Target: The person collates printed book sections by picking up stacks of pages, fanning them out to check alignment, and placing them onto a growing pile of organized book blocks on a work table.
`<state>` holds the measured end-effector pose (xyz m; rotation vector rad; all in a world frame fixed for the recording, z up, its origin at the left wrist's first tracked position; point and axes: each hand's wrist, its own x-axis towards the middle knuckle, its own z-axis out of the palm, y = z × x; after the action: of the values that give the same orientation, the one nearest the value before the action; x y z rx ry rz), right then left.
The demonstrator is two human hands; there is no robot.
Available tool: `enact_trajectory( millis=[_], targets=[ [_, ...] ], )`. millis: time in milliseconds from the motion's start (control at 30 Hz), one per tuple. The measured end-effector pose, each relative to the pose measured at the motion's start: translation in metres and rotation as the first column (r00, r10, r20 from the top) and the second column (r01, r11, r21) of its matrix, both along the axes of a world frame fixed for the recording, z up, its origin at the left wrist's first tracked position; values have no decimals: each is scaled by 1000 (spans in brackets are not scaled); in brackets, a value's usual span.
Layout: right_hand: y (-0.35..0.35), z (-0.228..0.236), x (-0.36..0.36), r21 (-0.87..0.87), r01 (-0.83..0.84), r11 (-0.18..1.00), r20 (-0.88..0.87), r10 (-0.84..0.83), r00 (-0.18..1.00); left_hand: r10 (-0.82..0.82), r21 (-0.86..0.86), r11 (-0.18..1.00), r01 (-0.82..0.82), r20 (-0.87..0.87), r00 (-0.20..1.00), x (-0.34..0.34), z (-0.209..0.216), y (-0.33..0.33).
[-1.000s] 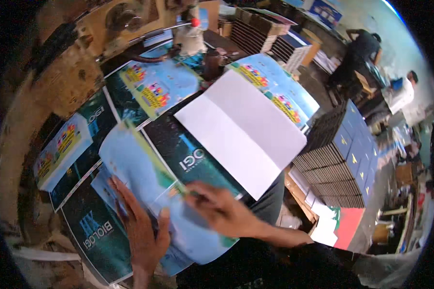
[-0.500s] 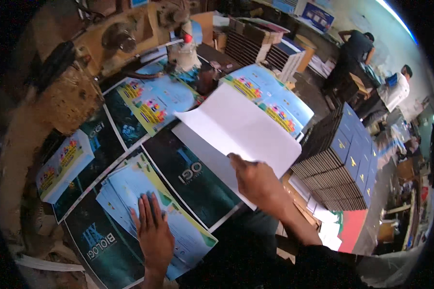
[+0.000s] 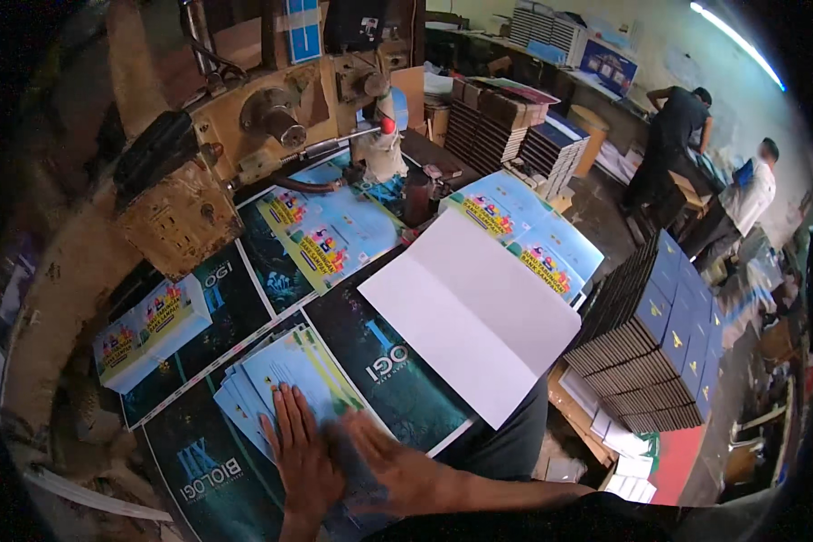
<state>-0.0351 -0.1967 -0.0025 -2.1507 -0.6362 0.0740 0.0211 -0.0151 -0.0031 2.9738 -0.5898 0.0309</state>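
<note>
Cluttered with large dark printed cover sheets [image 3: 397,370], the worktable [image 3: 72,271] of a print workshop is seen from above. Near the lower edge, the left hand [image 3: 303,452] is laid flat with fingers spread on a fanned stack of light-blue booklet covers [image 3: 280,379]. Just beside it, the right hand [image 3: 393,465] is pressed down on the same stack, slightly blurred, its fingers apparently open. A blank white folded sheet [image 3: 479,316] lies further right. A small wrapped bundle of colourful booklets [image 3: 149,330] sits at left. Stacked blue books [image 3: 664,352] are piled at right, and two people [image 3: 714,172] stand beyond them.
</note>
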Motion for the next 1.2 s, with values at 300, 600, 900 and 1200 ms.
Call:
enact_trajectory(
  millis=[300,600,900,1200],
  targets=[
    [19,-28,-13,-228,-64,971,41,76,996,82,-73,995,-72,136,987,88,-39,44],
    [14,-6,-10,-423,47,905,196,41,980,206,-458,888,-45,308,929,95,-37,71],
    [-4,-21,26,34,57,998,-34,-56,998,231,-890,359,-281,-207,951,18,-39,26],
    [20,-27,3,-241,259,935,216,-208,954,71,-71,996,-53,278,958,49,18,-17]
  ],
)
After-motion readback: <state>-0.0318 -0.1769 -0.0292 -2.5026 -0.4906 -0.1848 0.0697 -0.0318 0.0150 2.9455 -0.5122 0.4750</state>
